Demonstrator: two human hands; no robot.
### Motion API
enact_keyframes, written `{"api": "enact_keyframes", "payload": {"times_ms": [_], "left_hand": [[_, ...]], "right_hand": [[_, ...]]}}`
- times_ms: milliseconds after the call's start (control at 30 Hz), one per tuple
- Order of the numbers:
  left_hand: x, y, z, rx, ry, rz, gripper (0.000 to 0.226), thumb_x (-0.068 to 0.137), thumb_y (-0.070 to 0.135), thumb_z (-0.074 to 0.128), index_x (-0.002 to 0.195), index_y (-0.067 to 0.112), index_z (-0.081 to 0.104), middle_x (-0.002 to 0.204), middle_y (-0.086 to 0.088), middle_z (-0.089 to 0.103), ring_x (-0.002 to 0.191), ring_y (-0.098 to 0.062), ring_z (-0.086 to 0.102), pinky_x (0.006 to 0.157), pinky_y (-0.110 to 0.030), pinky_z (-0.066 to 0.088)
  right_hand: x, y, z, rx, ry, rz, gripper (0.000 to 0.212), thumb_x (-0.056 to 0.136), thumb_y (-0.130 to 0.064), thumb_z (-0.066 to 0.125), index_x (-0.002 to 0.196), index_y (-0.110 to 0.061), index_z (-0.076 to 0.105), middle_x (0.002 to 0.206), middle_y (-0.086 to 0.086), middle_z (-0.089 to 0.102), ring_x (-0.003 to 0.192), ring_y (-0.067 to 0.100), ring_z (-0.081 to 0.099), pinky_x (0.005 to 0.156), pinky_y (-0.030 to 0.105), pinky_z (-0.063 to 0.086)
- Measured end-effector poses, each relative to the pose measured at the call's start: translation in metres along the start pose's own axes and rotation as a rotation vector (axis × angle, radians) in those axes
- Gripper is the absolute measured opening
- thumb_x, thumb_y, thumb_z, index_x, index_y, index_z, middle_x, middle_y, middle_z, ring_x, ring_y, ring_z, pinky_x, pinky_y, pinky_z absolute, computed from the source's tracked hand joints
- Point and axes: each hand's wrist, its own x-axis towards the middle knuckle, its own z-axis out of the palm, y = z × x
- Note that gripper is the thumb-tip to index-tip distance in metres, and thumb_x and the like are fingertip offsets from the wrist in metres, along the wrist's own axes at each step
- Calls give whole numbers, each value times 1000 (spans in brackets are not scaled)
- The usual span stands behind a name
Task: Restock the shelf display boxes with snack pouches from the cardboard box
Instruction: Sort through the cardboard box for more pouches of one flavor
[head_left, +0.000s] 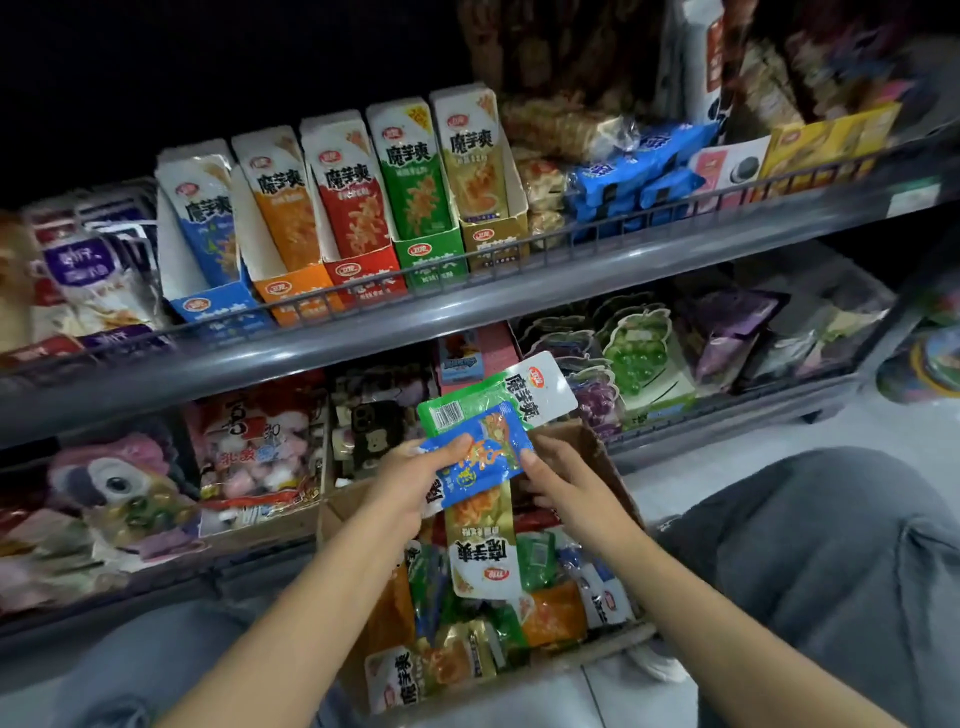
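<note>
Left hand (410, 480) grips pouch stack at frame centre: blue pouch (480, 457) atop green pouch (511, 397), long axes toward upper right. Right hand (558, 486) fingertips touch blue pouch edge; grip unclear. Cardboard box (605, 460) partly hidden.

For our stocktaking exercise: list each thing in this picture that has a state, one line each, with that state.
Left hand: grips a fanned stack of pouches.
Right hand: fingertips pinch the blue pouch's edge.
Blue pouch: held on top.
Green pouch: held behind the blue one.
Cardboard box: open, holding mixed pouches.
Five display boxes: upright, stocked.
</note>
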Motion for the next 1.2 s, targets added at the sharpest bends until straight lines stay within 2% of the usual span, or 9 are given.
{"api": "enact_keyframes", "payload": {"times_ms": [167, 367, 467, 567, 700, 800, 933, 1033, 1200], "left_hand": [[-16, -1, 0, -170, 0, 22, 13, 81, 10, 71, 93, 6, 67, 66, -4, 72, 53, -14, 68, 45, -23, 53], [-20, -3, -4, -325, -132, -26, 25, 87, 9, 61, 111, 4, 63, 94, -15, 73, 70, -22, 72, 61, -32, 59], [-21, 0, -8, -283, -134, 50, 23, 86, 0, 60, 109, 4, 61, 84, -11, 74, 64, -19, 71, 53, -28, 57], [-22, -1, -11, -174, -43, 154, 21, 84, -2, 64, 105, 5, 62, 75, -4, 74, 61, -14, 70, 50, -23, 53], [-21, 1, -17, -21, 75, 231, 19, 80, 7, 72, 96, 16, 66, 79, 5, 74, 73, -12, 70, 68, -30, 55], [-21, 7, -26, 82, 100, 241, 25, 77, 14, 77, 100, 19, 67, 89, 5, 74, 83, -15, 70, 82, -36, 54], [-23, 18, -32, 134, 90, 274, 30, 76, 18, 79, 104, 18, 67, 99, 1, 74, 89, -17, 71, 90, -42, 53], [-24, 27, -36, 152, 69, 313, 18, 78, 14, 76, 90, 23, 65, 85, 10, 74, 76, 0, 69, 78, -28, 53], [-24, 37, -43, 287, 17, 309, 28, 77, 21, 77, 103, 18, 66, 101, 4, 72, 91, -7, 66, 79, -19, 48]], "right_hand": [[15, -25, 19, 189, -97, 12, 22, 90, -26, 62, 112, -22, 59, 104, -4, 70, 94, 12, 67, 79, 25, 51], [33, -43, 16, 51, -33, -27, 9, 86, -7, 66, 94, -11, 66, 85, -2, 70, 71, 5, 65, 61, 11, 47], [36, -47, 13, 80, -73, 4, 11, 86, -4, 66, 85, -15, 66, 70, -6, 70, 61, 6, 63, 53, 14, 45], [38, -41, 16, 113, -109, 44, 10, 85, -6, 67, 85, -15, 66, 71, -3, 70, 64, 15, 60, 53, 22, 43], [48, -42, 14, 225, -53, 86, 11, 85, -23, 68, 86, -14, 62, 87, 6, 69, 78, 22, 61, 64, 29, 45], [59, -53, 2, 430, 55, 71, 7, 92, -23, 58, 88, -17, 61, 79, 2, 69, 69, 16, 62, 57, 24, 42], [65, -64, -8, 333, 55, 0, 13, 94, -16, 55, 82, -15, 58, 77, 4, 71, 57, 7, 65, 41, 17, 34], [67, -72, -8, 271, 29, -29, 12, 95, -18, 54, 84, -15, 60, 76, 3, 72, 54, 7, 63, 39, 18, 33], [72, -96, -16, -80, -26, 23, 41, 85, -58, 56, 82, -18, 65, 65, 10, 60, 49, 21, 43, 47, 22, 28]]}}
